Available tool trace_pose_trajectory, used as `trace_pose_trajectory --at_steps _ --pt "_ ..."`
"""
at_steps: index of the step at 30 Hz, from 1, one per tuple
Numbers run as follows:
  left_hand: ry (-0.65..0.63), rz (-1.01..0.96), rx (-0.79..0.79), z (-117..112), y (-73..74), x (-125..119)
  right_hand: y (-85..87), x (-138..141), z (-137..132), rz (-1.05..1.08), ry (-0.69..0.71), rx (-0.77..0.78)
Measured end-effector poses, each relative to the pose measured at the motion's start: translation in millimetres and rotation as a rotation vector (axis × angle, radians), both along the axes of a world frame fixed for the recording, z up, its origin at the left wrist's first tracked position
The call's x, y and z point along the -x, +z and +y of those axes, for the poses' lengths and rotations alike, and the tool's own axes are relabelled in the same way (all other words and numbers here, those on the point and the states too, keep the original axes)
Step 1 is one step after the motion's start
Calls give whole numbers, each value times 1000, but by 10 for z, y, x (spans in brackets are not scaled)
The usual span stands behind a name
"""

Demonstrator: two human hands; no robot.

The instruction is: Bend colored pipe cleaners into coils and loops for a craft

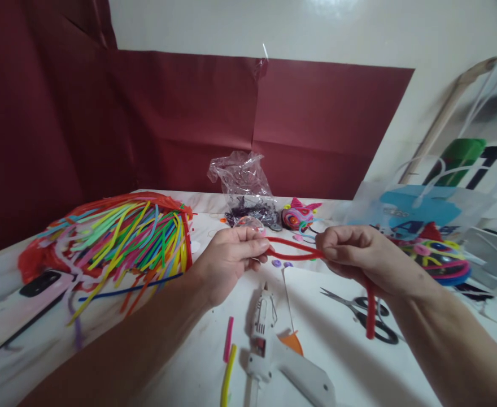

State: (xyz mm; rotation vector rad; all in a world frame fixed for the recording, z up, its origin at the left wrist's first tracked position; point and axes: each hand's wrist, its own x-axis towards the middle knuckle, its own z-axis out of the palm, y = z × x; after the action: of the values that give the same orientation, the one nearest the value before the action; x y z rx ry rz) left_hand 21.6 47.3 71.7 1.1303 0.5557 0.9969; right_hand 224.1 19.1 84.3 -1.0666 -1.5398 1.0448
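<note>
A red pipe cleaner [294, 249] stretches between my two hands above the table, forming a narrow loop. My left hand [235, 251] pinches one end of that loop between thumb and fingers. At the other end, my right hand [350, 246] is closed on it, and a red length hangs down below the palm. Under my hands lies a white glue gun [262, 328], its nozzle pointing away from me. Black-handled scissors [361, 311] rest below my right wrist, partly behind the hanging red end.
At left, a red bag [34, 263] spills many coloured pipe cleaners [134, 243] beside a phone [40, 294]. Behind my hands stand a clear plastic bag [244, 175] and a pink decorated figure [297, 216]. A colourful decorated piece [437, 260] sits right. Pink [229, 339] and yellow pieces [229, 376] lie near the glue gun.
</note>
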Motion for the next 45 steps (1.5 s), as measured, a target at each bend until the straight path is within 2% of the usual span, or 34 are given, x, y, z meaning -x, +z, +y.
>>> trace_pose_trajectory --at_steps 6,12,14,19,22,29,34,41,45 --pt "53 18 -62 22 33 33 8 5 7 -13 -31 7" --pt "160 13 -108 93 91 123 4 -36 10 -4 -20 -22" --pt "113 80 -136 84 102 130 -5 -34 3 -29 0 -16" --pt "-141 408 -237 -22 63 44 -38 13 -18 -169 112 25" --pt "-259 488 -239 -88 14 -19 -65 50 -31 -263 189 73" --pt "-255 532 -260 -126 -10 -35 -91 134 -78 -383 309 111" --pt "-302 564 -259 -118 -20 -41 -79 168 -104 -422 319 109" --pt "-346 548 -265 -97 -105 -50 -105 178 -90 -458 338 114" --pt "-331 613 -258 -101 -140 -65 -118 175 -94 -475 345 127"
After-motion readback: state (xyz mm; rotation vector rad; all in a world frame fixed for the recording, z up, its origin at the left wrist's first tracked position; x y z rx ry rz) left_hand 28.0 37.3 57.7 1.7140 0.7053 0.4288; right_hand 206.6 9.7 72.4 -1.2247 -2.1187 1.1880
